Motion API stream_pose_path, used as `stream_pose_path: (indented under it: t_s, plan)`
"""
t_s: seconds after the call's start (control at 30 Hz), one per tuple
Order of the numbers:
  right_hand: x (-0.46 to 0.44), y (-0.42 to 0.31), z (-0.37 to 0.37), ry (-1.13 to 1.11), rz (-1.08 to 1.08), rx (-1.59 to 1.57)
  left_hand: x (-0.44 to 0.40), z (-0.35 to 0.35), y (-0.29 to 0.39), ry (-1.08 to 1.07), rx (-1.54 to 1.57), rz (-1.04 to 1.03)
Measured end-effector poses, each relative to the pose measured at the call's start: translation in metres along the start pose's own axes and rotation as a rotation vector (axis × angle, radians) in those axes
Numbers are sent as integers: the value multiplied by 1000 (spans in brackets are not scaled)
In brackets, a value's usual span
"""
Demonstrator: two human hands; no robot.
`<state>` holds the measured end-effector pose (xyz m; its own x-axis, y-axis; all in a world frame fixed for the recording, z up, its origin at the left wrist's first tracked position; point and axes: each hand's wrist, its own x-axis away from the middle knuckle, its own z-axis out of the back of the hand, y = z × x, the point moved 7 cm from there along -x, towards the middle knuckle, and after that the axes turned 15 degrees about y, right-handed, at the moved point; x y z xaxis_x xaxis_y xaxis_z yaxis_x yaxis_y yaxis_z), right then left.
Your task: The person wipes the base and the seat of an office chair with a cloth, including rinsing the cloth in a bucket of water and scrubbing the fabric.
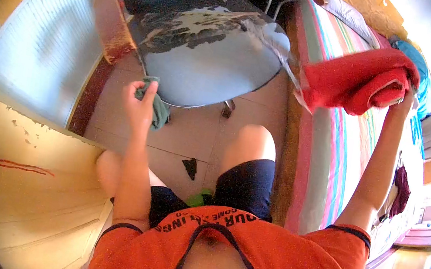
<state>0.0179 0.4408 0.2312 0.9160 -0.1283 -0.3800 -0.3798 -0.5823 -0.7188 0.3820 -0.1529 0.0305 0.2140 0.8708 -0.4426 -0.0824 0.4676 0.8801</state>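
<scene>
Upper right of frame: red rolled cloth [342, 78], long axis near-level, extends leftward from right hand [407, 100], which grips its end, fingers partly hidden. Left hand [137, 103], centre-left, farther off, pinches green cloth [160, 113].

Broken Lettering on an Orange Shirt

Through the head camera I read dark print on the orange shirt [270, 253]: "OUR" and "LING" in larger letters, "COME" in smaller ones. The remaining letters are too unclear for me.
</scene>
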Motion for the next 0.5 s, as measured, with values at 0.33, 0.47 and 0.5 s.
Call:
stream_pose_path:
  t_s: [0.33, 0.47, 0.5]
  plan:
    - [61, -46, 58, 346, 86, 97, -47, 21, 62, -134, 278, -29]
    - [62, -55, 94, 392, 128, 114, -67, 18, 59, -260, 257, 153]
    - [65, -51, 103, 412, 99, 85, -69, 15, 53, -267, 254, 150]
